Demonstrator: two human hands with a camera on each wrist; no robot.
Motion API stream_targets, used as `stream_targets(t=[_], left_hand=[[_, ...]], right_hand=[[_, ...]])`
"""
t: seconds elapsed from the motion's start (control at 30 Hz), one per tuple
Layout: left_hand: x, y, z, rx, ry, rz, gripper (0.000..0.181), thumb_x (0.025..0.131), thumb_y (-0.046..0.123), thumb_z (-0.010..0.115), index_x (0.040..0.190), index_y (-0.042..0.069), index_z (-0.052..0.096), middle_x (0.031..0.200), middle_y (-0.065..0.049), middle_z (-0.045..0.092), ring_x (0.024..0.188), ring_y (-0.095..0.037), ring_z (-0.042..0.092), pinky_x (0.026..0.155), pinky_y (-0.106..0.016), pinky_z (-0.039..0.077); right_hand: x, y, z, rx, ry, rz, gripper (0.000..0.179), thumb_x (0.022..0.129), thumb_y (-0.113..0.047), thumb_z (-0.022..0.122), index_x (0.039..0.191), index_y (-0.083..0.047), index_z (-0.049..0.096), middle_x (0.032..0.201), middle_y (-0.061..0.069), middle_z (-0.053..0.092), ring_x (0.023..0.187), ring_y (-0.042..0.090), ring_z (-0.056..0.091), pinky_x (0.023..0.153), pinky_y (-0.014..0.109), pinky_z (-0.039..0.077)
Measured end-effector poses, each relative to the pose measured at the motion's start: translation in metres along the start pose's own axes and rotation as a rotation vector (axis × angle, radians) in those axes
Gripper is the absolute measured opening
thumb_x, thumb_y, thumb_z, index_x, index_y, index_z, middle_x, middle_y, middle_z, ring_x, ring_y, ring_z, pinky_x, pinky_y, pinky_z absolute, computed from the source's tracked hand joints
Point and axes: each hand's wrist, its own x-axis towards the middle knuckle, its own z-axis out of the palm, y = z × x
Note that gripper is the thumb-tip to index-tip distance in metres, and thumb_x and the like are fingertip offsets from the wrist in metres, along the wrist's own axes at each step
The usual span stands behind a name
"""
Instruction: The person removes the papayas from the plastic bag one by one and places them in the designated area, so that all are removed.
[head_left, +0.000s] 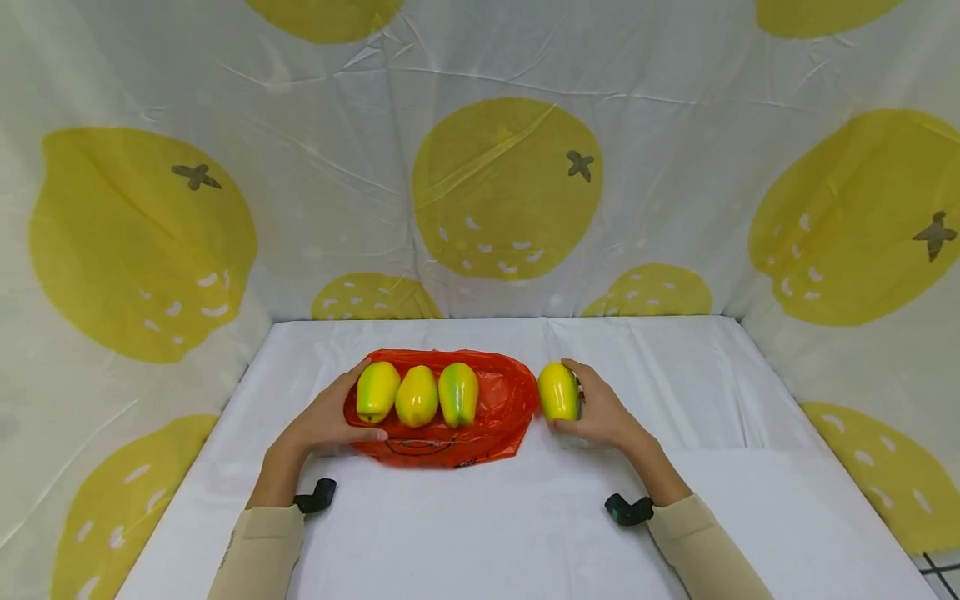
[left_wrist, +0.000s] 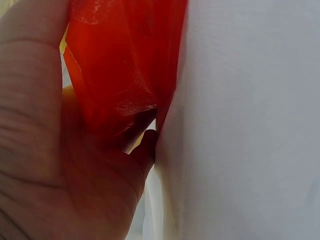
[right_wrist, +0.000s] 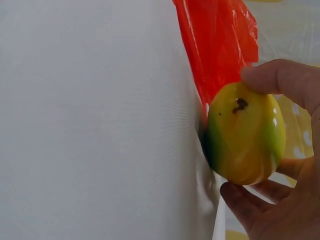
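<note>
With my right hand (head_left: 603, 412) I pinch a yellow-green fruit (head_left: 558, 393), thumb on its near side and fingers (right_wrist: 244, 205) on the far side. It sits right by the right end of a red plastic bag (head_left: 504, 400); I cannot tell whether it rests on the white-covered bench (head_left: 480, 542). My left hand (head_left: 333, 414) curves round the bag's left end, holding it, thumb along the near edge. Three more fruits (head_left: 417, 398) lie in a row on the bag, the leftmost between my left thumb and fingers. Behind hangs a lemon-print cloth (head_left: 322, 183).
</note>
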Motion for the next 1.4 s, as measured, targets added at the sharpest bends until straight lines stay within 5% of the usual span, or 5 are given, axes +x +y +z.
stream_targets(t=[0.4, 0.7, 1.07, 1.4], left_hand=[[-0.001, 0.001, -0.002, -0.021, -0.001, 0.041, 0.134, 0.064, 0.059, 0.092, 0.167, 0.026, 0.013, 0.164, -0.011, 0.033, 0.147, -0.038, 0.038, 0.11, -0.066, 0.045], [-0.004, 0.003, -0.003, -0.027, -0.003, 0.044, 0.134, 0.063, 0.059, 0.092, 0.166, 0.023, 0.015, 0.163, -0.01, 0.035, 0.146, -0.037, 0.039, 0.108, -0.064, 0.048], [-0.004, 0.0, -0.007, -0.007, -0.028, 0.086, 0.141, 0.059, 0.059, 0.095, 0.167, 0.024, 0.011, 0.167, -0.012, 0.029, 0.148, -0.037, 0.035, 0.115, -0.069, 0.036], [-0.004, 0.004, -0.005, 0.011, -0.026, 0.038, 0.136, 0.065, 0.061, 0.091, 0.167, 0.018, 0.012, 0.165, -0.014, 0.03, 0.147, -0.039, 0.036, 0.113, -0.068, 0.04]], right_hand=[[0.0, 0.003, -0.003, -0.001, -0.02, -0.004, 0.105, 0.079, -0.043, 0.084, 0.161, -0.008, 0.028, 0.158, 0.018, 0.04, 0.132, 0.035, 0.052, 0.108, 0.054, 0.051], [0.009, -0.009, -0.014, -0.004, 0.054, -0.035, 0.099, 0.083, -0.053, 0.079, 0.161, -0.019, 0.029, 0.164, 0.011, 0.034, 0.146, 0.041, 0.04, 0.113, 0.065, 0.042], [0.019, -0.029, -0.013, 0.019, 0.047, -0.025, 0.093, 0.083, -0.054, 0.078, 0.159, -0.024, 0.034, 0.164, 0.005, 0.036, 0.15, 0.034, 0.037, 0.116, 0.068, 0.037], [0.029, -0.055, 0.003, 0.063, 0.023, -0.054, 0.09, 0.082, -0.056, 0.078, 0.157, -0.027, 0.037, 0.158, 0.003, 0.043, 0.144, 0.034, 0.044, 0.109, 0.063, 0.047]])
